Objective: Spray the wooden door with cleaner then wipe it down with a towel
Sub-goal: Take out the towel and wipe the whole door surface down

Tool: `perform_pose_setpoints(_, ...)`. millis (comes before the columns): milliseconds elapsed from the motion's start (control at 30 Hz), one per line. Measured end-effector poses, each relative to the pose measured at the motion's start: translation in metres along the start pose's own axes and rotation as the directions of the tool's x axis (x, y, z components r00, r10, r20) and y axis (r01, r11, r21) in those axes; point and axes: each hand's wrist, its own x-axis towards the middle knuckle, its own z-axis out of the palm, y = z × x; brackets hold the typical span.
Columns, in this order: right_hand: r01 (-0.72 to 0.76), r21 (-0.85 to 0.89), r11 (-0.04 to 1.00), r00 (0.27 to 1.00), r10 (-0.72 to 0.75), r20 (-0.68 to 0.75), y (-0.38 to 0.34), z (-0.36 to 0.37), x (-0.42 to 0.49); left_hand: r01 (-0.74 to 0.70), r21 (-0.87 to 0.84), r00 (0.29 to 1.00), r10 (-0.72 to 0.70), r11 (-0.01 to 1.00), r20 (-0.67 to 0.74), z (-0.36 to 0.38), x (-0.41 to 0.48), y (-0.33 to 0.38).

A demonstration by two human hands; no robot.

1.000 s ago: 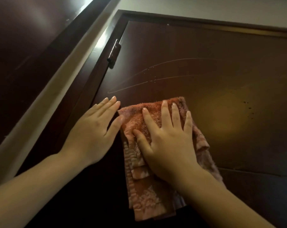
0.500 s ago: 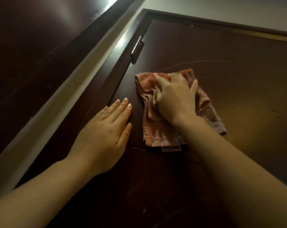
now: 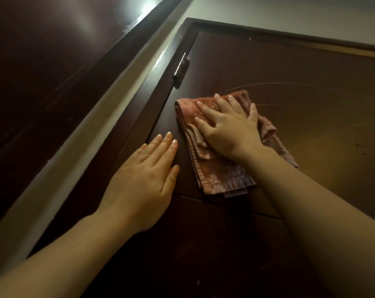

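Note:
A dark brown wooden door (image 3: 300,100) fills the right of the view, with faint curved wipe streaks on its upper panel. A folded pink-orange towel (image 3: 216,168) lies flat against it near the hinge side. My right hand (image 3: 229,127) presses on the towel with fingers spread and straight. My left hand (image 3: 145,177) rests flat on the door's left edge, just left of the towel, holding nothing. No spray bottle is in view.
A metal hinge (image 3: 180,69) joins the door to its dark frame (image 3: 160,87). A pale strip of wall (image 3: 92,130) runs diagonally left of the frame, with another dark wooden panel (image 3: 42,61) beyond it. Pale wall (image 3: 289,11) lies above the door.
My right hand has pushed the towel up the door toward the hinge and now has its fingers spread flat again. My left hand stays flat on the door's edge.

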Motion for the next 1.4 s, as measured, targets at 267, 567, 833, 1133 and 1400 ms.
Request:
perform_pose_setpoints(267, 0.063, 0.052, 0.997, 0.998, -0.063, -0.002, -0.028, 0.006, 0.008, -0.007, 0.009, 1.0, 0.007, 1.0, -0.001, -0.002, -0.001, -0.001)
perform_pose_setpoints(567, 0.039, 0.144, 0.989, 0.999, -0.036, -0.029, -0.029, 0.005, 0.012, 0.0, 0.012, 1.0, 0.0, 1.0, 0.005, -0.003, -0.001, 0.0)
perform_pose_setpoints(833, 0.114, 0.052, 0.992, 0.993, -0.112, -0.039, -0.008, 0.003, 0.004, -0.014, 0.025, 1.0, 0.014, 1.0, 0.025, -0.004, 0.001, -0.002)
perform_pose_setpoints(1133, -0.031, 0.041, 0.999, 0.998, 0.034, -0.059, -0.011, 0.005, -0.008, -0.041, 0.043, 0.999, 0.043, 0.998, -0.034, -0.001, 0.002, -0.005)
perform_pose_setpoints(1400, 0.069, 0.053, 0.996, 0.997, -0.068, -0.024, -0.02, 0.011, -0.044, -0.1, 0.082, 0.991, 0.107, 0.992, -0.08, 0.001, 0.003, -0.004)
